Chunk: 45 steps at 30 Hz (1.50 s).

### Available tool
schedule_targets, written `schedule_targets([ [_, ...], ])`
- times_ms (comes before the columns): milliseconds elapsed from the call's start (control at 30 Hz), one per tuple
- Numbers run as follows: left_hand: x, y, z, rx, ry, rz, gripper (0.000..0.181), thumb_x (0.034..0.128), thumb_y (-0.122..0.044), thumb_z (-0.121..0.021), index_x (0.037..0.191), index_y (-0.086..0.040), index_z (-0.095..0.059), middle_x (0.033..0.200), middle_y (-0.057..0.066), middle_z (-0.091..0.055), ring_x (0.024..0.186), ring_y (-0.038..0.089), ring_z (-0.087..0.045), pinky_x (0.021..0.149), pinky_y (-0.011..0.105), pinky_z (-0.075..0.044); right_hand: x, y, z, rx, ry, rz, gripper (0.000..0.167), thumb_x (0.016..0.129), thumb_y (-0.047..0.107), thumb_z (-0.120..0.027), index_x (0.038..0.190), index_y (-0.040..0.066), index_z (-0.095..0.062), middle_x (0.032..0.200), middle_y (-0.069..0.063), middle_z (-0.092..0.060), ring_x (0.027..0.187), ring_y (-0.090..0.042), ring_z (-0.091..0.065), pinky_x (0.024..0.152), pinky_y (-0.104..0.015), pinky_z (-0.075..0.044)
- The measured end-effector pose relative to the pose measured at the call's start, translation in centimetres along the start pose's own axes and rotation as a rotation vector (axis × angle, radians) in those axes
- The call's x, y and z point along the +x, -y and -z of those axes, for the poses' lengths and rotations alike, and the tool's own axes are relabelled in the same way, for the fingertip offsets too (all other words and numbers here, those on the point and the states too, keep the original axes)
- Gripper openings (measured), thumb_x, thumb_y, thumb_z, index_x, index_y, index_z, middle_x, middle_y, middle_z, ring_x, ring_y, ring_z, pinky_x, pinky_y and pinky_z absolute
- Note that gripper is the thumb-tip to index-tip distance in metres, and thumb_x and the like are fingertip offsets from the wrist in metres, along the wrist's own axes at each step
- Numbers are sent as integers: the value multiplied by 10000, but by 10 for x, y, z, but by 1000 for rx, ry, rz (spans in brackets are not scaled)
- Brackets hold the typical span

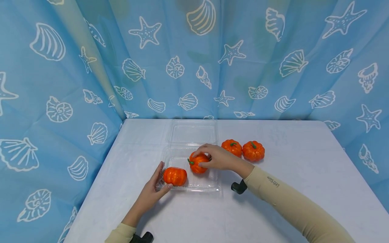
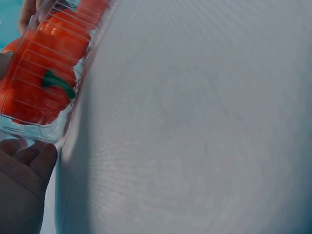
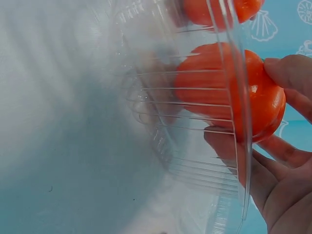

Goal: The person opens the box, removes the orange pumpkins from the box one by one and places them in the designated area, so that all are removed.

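While the R hand [image 1: 215, 157] has the gripped pumpkin [image 1: 197, 164] (orange, shiny) pinched btwn thumb & fingers, the L hand [image 1: 152, 191] is on the near-L corner of the clear container [image 1: 202, 184]: fingers straight along L wall, thumb out at the front edge, nothing grasped. Gripped pumpkin sits in R half of container footprint, green stem pointing L, body tilted. R wrist cam: part of it is above the rim, part seen thru the ribbed wall; can't tell if it touches the base.

Near-L pumpkin [image 1: 175, 176] is in the container, L half, right by L thumb. L wrist cam: its stem faces the front wall, i.e. it's lying on its side. Small gap btwn it & the gripped one in head view.

Clear lid [image 1: 192, 135] is folded back flat on the table [image 1: 297, 162], behind container.

Other 2, both outside, R of container: inner pumpkin [image 1: 231, 147], partly hidden by R forearm, & outer pumpkin [image 1: 253, 151] just beside it, stem up. Can't tell if those two touch.

BG: blue curtain [image 1: 170, 44] w/ white shell/starfish print. Table cover white. R sleeve [image 1: 291, 202] beige, dark lettering nr the cuff.
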State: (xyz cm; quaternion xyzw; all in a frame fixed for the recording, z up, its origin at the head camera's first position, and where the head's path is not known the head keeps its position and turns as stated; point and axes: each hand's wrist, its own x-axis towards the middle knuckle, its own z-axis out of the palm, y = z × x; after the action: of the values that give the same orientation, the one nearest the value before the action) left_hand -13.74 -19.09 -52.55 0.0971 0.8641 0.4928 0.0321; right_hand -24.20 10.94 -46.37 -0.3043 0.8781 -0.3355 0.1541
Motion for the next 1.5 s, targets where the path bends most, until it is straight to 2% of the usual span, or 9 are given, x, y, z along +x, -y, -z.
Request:
schedule_targets([
  [533, 0, 2, 0, -9, 3, -6, 920, 928, -343, -751, 1641, -152, -201, 1665, 88, -268, 1495, 343, -318, 1182, 580, -256, -3, -5, -2, -13, -53, 50, 319, 933, 233, -741, 1244, 289, -697, 1342, 22, -616, 1180, -186, -575, 943, -340, -560],
  [767, -1, 1, 0, -20, 6, -3, 915, 926, -336, -754, 1640, -161, -209, 1666, 84, -269, 1497, 340, -317, 1181, 580, -262, -6, -6, -2, 65, -76, 42, 310, 932, 233, -753, 1234, 282, -703, 1342, 29, -609, 1150, -166, -597, 921, -285, -568],
  [967, -1, 1, 0, -17, 10, 3, 918, 927, -344, -751, 1642, -168, -202, 1666, 86, -268, 1499, 342, -312, 1177, 582, -265, -13, -9, 2, 116, -109, 28, 306, 935, 255, -754, 1235, 281, -702, 1361, 22, -596, 1103, -198, -627, 920, -294, -574],
  [1267, -2, 2, 0, -8, 2, -31, 915, 929, -319, -752, 1636, -119, -206, 1662, 111, -265, 1491, 352, -320, 1178, 565, -266, -25, -13, 11, 171, -176, 63, 318, 941, 246, -755, 1255, 224, -709, 1428, -55, -562, 1098, -234, -668, 921, -332, -586],
  [1500, -1, 1, 0, -8, 6, -11, 925, 927, -340, -753, 1640, -144, -199, 1663, 100, -268, 1491, 350, -324, 1178, 573, -264, -37, -19, 17, 218, -248, 101, 316, 929, 236, -770, 1239, 214, -713, 1415, -47, -581, 1062, -241, -698, 898, -333, -592],
])
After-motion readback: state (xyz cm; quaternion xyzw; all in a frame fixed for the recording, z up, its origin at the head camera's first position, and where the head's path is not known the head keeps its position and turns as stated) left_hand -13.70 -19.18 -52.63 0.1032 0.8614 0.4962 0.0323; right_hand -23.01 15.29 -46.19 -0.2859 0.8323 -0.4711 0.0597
